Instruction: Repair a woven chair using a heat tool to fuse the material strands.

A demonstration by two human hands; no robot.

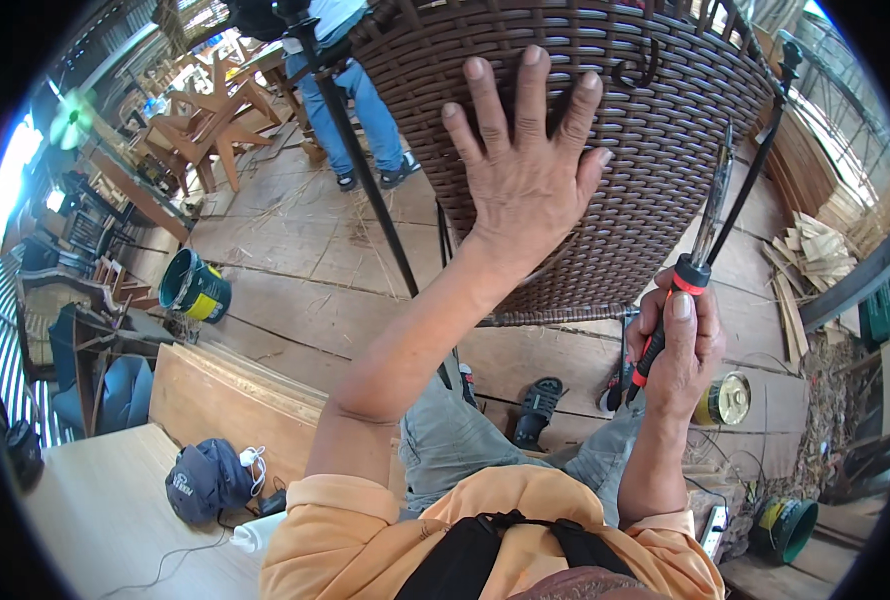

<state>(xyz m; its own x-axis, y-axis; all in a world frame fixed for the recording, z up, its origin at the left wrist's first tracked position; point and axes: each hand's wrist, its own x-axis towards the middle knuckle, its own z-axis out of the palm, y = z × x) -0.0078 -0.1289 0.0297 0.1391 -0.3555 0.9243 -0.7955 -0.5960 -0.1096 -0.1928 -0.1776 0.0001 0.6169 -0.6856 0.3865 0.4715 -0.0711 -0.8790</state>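
My left hand lies flat with fingers spread on the brown woven wicker surface of a chair in front of me. My right hand is closed round the red-and-black handle of a long pointed tool, thumb up along the handle. The tool's metal shaft points up and touches the weave near the chair's right side, beside a black metal frame rod.
Wooden plank floor below. A green-and-yellow bucket stands at left, another bucket at lower right, a round tin near my right knee. A person in jeans stands behind. A wooden bench with a dark cap is at lower left.
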